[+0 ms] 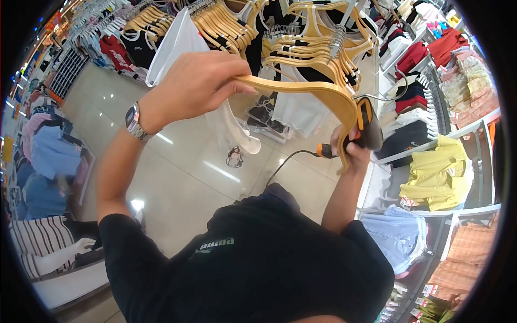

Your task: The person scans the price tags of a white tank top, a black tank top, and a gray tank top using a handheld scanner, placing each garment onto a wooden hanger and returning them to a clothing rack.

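Note:
My left hand (pixel 202 81), with a metal watch on its wrist, is closed on one end of a wooden hanger (pixel 293 86). The hanger arches across to my right hand (pixel 353 151), its other end running down over those fingers. My right hand is wrapped round a black and orange handheld scanner (pixel 369 126), and a dark cable (pixel 291 159) with an orange connector leads from it. White fabric (pixel 180 46) shows above and behind my left hand. More white cloth (pixel 237 132) hangs below it, near a small printed figure (pixel 234 157).
Racks ahead carry many wooden hangers (pixel 218 27) with tank tops. To my right, shelves display a yellow shirt (pixel 439 172) and a light blue shirt (pixel 396 237). Blue garments (pixel 54 153) and a mannequin arm in striped clothing (pixel 64 258) stand at left. Pale tiles (pixel 177 183) cover the floor.

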Available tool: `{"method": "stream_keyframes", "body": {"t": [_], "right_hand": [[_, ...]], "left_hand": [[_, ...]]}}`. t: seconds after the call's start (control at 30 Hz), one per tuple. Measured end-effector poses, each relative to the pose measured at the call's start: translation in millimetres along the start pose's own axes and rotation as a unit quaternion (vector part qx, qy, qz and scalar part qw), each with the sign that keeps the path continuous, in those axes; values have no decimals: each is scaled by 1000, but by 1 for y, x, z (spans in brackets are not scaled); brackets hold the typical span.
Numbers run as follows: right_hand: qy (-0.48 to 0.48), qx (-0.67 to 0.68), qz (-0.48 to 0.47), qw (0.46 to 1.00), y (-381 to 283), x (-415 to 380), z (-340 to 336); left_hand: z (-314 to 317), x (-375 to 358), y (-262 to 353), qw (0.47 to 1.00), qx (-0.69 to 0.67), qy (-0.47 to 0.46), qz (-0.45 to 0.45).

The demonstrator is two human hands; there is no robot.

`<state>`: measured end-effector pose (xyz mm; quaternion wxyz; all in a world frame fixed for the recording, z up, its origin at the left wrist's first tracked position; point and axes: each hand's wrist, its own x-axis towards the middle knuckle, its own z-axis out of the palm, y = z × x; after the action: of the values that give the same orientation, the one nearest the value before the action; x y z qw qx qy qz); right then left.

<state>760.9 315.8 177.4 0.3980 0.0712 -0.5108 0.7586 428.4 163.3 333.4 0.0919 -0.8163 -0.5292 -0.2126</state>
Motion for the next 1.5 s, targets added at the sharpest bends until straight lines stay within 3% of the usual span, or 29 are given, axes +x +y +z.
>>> {"method": "stream_keyframes", "body": {"t": [0.1, 0.17, 0.23, 0.3, 0.43, 0.53, 0.67, 0.77, 0.9, 0.93, 1.0, 1.07, 1.13, 1.23, 1.33, 1.43, 1.5], "right_hand": [[40, 23, 42, 998, 22, -8, -50], [65, -23, 131, 989, 54, -20, -89], [156, -111, 274, 942, 84, -25, -87], [175, -152, 334, 913, 119, -24, -58], [98, -184, 313, 927, 182, -21, 4], [39, -291, 323, 900, 195, -14, 28], [158, -162, 367, 902, 182, -6, 33], [119, -280, 360, 882, 177, -9, 25], [118, -304, 243, 914, 223, -10, 39], [120, -373, 208, 896, 239, -11, 32], [142, -367, 245, 886, 252, -11, 14], [185, -380, 302, 855, 227, 2, 19], [213, -356, 309, 856, 216, 7, -8], [251, -349, 278, 859, 196, 16, -31], [287, -332, 269, 857, 178, 24, -49], [310, -318, 268, 855, 158, 25, -56], [332, -325, 262, 846, 151, 30, -59]], "left_hand": [[-6, 3, 2, 999, 22, 26, 0], [-13, 6, 5, 998, -26, 47, -32], [-19, 7, 7, 995, -50, 73, -51], [-21, 11, 10, 992, -53, 101, -54], [-14, 17, 14, 990, -27, 117, -73], [-7, 14, 13, 986, -20, 137, -89], [-3, -1, 4, 979, 8, 135, -152], [-3, -11, 0, 973, 14, 133, -189], [1, -12, 0, 966, -16, 149, -212], [2, -13, 0, 962, -28, 155, -221], [-2, -17, -2, 964, -13, 147, -221], [-3, -25, -5, 965, -21, 140, -220], [-2, -41, -16, 965, -51, 139, -215], [5, -65, -27, 950, -88, 132, -270], [16, -95, -44, 948, -135, 121, -261], [24, -121, -58, 958, -86, 67, -266], [39, -139, -67, 957, -59, 81, -271]]}}
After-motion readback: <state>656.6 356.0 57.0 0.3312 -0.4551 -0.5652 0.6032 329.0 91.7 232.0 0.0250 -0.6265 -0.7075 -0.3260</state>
